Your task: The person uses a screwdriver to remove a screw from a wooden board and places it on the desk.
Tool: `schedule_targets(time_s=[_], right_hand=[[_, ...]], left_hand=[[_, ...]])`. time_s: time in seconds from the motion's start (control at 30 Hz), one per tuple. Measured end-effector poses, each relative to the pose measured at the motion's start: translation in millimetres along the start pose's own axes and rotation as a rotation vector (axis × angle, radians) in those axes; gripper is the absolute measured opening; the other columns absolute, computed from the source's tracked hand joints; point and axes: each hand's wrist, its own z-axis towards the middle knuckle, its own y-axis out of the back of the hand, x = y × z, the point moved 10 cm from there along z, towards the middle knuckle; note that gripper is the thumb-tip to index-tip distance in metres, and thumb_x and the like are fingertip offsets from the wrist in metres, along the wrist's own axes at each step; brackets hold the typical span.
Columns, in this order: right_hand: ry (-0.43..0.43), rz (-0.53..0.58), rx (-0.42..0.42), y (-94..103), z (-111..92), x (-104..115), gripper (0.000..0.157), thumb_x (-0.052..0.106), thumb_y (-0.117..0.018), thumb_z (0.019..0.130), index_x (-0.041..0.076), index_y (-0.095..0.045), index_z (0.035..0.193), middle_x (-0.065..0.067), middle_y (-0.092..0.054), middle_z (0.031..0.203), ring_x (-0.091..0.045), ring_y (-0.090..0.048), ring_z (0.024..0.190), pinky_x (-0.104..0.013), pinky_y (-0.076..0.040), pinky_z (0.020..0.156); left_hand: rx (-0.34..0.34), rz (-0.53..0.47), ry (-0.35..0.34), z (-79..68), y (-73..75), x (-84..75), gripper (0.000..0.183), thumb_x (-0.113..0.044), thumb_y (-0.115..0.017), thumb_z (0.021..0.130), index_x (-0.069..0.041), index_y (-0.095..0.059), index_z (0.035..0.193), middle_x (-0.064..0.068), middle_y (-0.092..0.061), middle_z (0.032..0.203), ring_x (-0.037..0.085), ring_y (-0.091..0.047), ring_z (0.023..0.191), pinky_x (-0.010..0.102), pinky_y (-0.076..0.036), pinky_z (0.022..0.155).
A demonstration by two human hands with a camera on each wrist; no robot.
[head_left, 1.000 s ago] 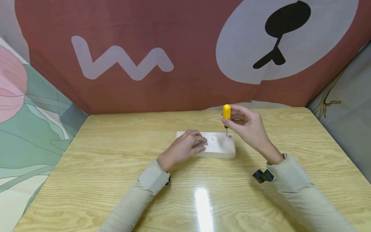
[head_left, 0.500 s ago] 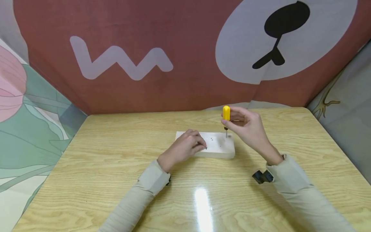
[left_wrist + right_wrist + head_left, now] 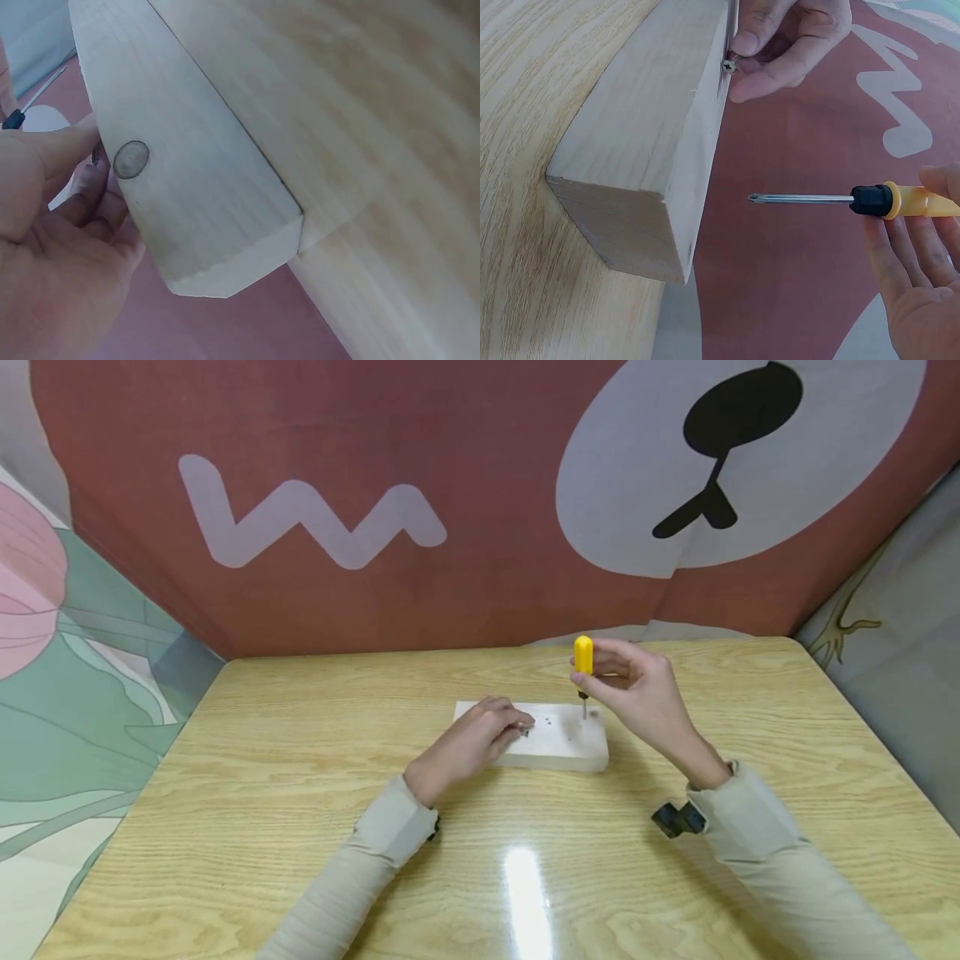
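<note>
A pale wooden block (image 3: 558, 753) with several small dark holes in its top lies on the table. My left hand (image 3: 476, 739) is over the block's left part, pinching a screw (image 3: 729, 67) between thumb and fingers close to the top face. The screw's cross-slotted head shows in the right wrist view; its thread (image 3: 95, 156) is partly hidden by fingers in the left wrist view. To the right, my right hand (image 3: 648, 693) grips the yellow handle of a Phillips screwdriver (image 3: 583, 656). Its shaft points down and its tip is apart from the block in the right wrist view.
The wood-grain table (image 3: 300, 860) extends all around the block. Behind it rises a red printed cloth wall (image 3: 487, 602). A round knot (image 3: 132, 160) marks the block's side.
The left fingers have turned the screw, which lay sideways in them earlier, and shifted slightly over the block. The screwdriver has come down a little, still upright in the right hand.
</note>
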Motion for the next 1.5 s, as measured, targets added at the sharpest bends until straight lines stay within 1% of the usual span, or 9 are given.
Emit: schedule_targets(time_s=[0.13, 0.33, 0.5, 0.67, 0.77, 0.97, 1.07, 1.3, 1.5], right_hand=[[-0.006, 0.015, -0.001, -0.1, 0.0, -1.0, 0.037, -0.002, -0.075, 0.085, -0.003, -0.066, 0.121, -0.025, -0.072, 0.106, 0.008, -0.068, 0.085, -0.014, -0.058, 0.074], [-0.011, 0.02, 0.0, -0.7, -0.2, -1.6, 0.037, 0.0, -0.075, 0.085, -0.003, -0.066, 0.121, -0.025, -0.072, 0.106, 0.007, -0.068, 0.085, -0.015, -0.058, 0.074], [-0.01, 0.016, 0.001, -0.6, -0.2, -1.5, 0.036, 0.0, -0.075, 0.085, -0.003, -0.066, 0.12, -0.025, -0.072, 0.106, 0.007, -0.068, 0.084, -0.014, -0.058, 0.074], [-0.009, 0.005, 0.003, -0.2, -0.1, -0.9, 0.036, 0.0, -0.075, 0.085, -0.004, -0.066, 0.12, -0.025, -0.073, 0.106, 0.008, -0.068, 0.084, -0.014, -0.057, 0.074], [-0.011, -0.007, 0.005, 0.3, -0.2, -0.4, 0.037, 0.0, -0.076, 0.085, -0.003, -0.066, 0.12, -0.024, -0.073, 0.106, 0.008, -0.068, 0.083, -0.013, -0.057, 0.073], [-0.023, -0.035, 0.005, 2.6, 0.5, -1.2, 0.037, 0.002, -0.076, 0.085, -0.002, -0.066, 0.121, -0.022, -0.074, 0.105, 0.008, -0.068, 0.081, -0.011, -0.056, 0.073], [-0.031, -0.056, 0.005, 4.1, 0.7, -2.1, 0.038, 0.003, -0.076, 0.085, -0.001, -0.067, 0.122, -0.021, -0.074, 0.105, 0.009, -0.067, 0.081, -0.011, -0.056, 0.074], [-0.046, -0.09, -0.001, 8.9, 0.4, -6.6, 0.039, 0.005, -0.077, 0.085, 0.0, -0.066, 0.123, -0.019, -0.074, 0.106, 0.009, -0.067, 0.082, -0.012, -0.056, 0.074], [-0.036, -0.12, 0.004, 14.8, -0.7, -8.4, 0.039, 0.008, -0.076, 0.087, -0.001, -0.066, 0.124, -0.019, -0.074, 0.104, 0.009, -0.067, 0.081, -0.012, -0.056, 0.072]], left_hand=[[0.028, 0.039, 0.006, 0.5, -1.7, 0.2, 0.019, -0.007, -0.062, 0.097, -0.009, -0.075, 0.111, 0.003, -0.069, 0.101, 0.02, -0.062, 0.1, 0.032, -0.053, 0.091], [0.031, 0.055, 0.032, -0.1, 0.3, 0.9, 0.015, -0.01, -0.064, 0.097, -0.01, -0.076, 0.106, 0.001, -0.07, 0.101, 0.018, -0.062, 0.099, 0.031, -0.052, 0.091], [0.0, -0.002, 0.038, -1.0, 3.1, 2.3, 0.012, -0.008, -0.063, 0.097, -0.009, -0.073, 0.104, 0.001, -0.069, 0.1, 0.017, -0.061, 0.099, 0.028, -0.053, 0.089], [-0.036, -0.051, 0.023, -1.8, 7.5, 1.9, 0.011, -0.005, -0.061, 0.097, -0.006, -0.069, 0.105, 0.002, -0.068, 0.101, 0.013, -0.061, 0.094, 0.025, -0.054, 0.084], [-0.051, -0.059, 0.016, -1.7, 9.8, 1.8, 0.011, -0.005, -0.062, 0.097, -0.005, -0.068, 0.106, 0.003, -0.068, 0.102, 0.012, -0.062, 0.092, 0.023, -0.055, 0.082], [-0.081, -0.064, 0.006, -3.5, 15.2, 2.1, 0.011, -0.005, -0.065, 0.095, -0.005, -0.069, 0.105, 0.004, -0.068, 0.099, 0.012, -0.061, 0.089, 0.023, -0.054, 0.079], [-0.088, -0.052, 0.007, -4.9, 16.6, 3.5, 0.014, -0.004, -0.064, 0.096, -0.005, -0.07, 0.109, 0.005, -0.069, 0.099, 0.012, -0.062, 0.089, 0.024, -0.055, 0.079], [-0.069, -0.041, 0.044, -10.6, 17.7, 11.0, 0.021, -0.001, -0.062, 0.096, -0.005, -0.071, 0.115, 0.005, -0.068, 0.105, 0.014, -0.065, 0.094, 0.025, -0.057, 0.083], [-0.072, -0.056, 0.087, -15.6, 23.4, 20.0, 0.022, -0.002, -0.061, 0.097, -0.005, -0.07, 0.117, 0.005, -0.068, 0.106, 0.014, -0.065, 0.095, 0.026, -0.057, 0.082]])
